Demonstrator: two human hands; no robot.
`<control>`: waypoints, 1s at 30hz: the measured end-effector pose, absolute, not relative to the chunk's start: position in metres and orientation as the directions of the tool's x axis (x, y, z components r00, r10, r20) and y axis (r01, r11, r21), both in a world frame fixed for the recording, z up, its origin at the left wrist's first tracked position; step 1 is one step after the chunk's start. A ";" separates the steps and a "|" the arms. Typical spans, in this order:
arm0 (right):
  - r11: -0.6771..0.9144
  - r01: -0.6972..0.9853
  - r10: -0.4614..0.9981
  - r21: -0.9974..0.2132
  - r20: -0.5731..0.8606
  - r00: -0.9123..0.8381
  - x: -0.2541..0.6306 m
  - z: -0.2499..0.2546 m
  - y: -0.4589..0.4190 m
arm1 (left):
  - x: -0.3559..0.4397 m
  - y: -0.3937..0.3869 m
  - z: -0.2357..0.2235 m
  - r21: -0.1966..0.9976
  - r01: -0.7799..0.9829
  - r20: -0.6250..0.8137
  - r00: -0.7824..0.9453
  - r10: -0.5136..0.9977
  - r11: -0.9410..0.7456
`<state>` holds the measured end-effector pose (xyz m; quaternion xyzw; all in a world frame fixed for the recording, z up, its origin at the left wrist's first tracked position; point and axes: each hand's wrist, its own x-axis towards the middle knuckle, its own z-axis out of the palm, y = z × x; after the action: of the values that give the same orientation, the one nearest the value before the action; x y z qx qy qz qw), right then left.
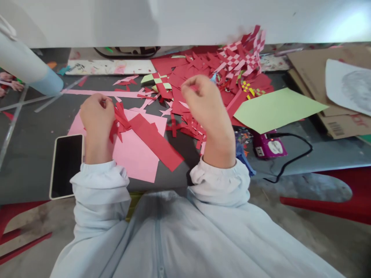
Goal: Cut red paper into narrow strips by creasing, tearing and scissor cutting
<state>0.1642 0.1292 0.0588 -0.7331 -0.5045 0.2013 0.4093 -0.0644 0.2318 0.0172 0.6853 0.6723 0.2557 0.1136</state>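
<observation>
Two hands curled over one pink sheet and a red paper pile

Here we are at the tabletop (31,143)! Left hand (97,112), fingers curled closed beside several narrow red pieces (122,116); whether it pinches one, I cannot tell. Right hand (204,98), thumb and forefinger drawn together above the red pile (188,77); anything between them, again, cannot tell. One broad red strip (156,141) lies across one pink sheet (139,164). One phone (66,166) at left; at right, one green sheet (278,110), one purple box (268,146), one black cable (308,148).
</observation>
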 end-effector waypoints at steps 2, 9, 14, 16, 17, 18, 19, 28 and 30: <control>-0.213 0.830 0.952 -0.515 0.082 0.296 0.156 0.066 0.119 | -0.065 0.231 0.017 0.497 0.865 0.195 -0.032 0.980 -0.071; -0.115 0.989 0.928 -0.098 -0.365 0.072 0.130 0.062 0.091 | -0.066 0.231 0.015 0.535 0.841 0.207 -0.032 0.978 -0.085; -0.211 0.975 0.887 -0.066 -0.432 0.162 0.121 0.057 0.085 | -0.065 0.232 0.016 0.537 0.839 0.196 -0.023 0.980 -0.088; -0.271 0.962 0.869 -0.043 -0.440 0.225 0.119 0.057 0.081 | -0.065 0.232 0.017 0.529 0.844 0.197 -0.019 0.980 -0.090; -0.302 0.953 0.861 -0.030 -0.438 0.259 0.118 0.058 0.078 | -0.065 0.232 0.018 0.523 0.848 0.196 -0.017 0.980 -0.090; -0.327 0.945 0.855 -0.019 -0.433 0.287 0.116 0.058 0.075 | -0.065 0.233 0.019 0.516 0.852 0.193 -0.014 0.981 -0.089; -0.342 0.940 0.854 -0.012 -0.422 0.305 0.115 0.059 0.071 | -0.064 0.233 0.020 0.508 0.857 0.190 -0.011 0.982 -0.088; -0.044 0.975 0.988 -0.219 -0.156 0.010 0.094 0.039 0.021 | -0.049 0.223 0.029 0.463 0.869 0.255 0.056 0.965 -0.173; 0.015 0.983 0.999 -0.185 -0.038 -0.022 0.094 0.028 0.013 | -0.044 0.217 0.037 0.443 0.872 0.277 0.089 0.957 -0.209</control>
<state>0.0939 0.0129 0.0284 -0.6974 -0.7104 0.0797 0.0513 -0.0444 0.2171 0.0368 0.7332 0.6236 0.2586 0.0821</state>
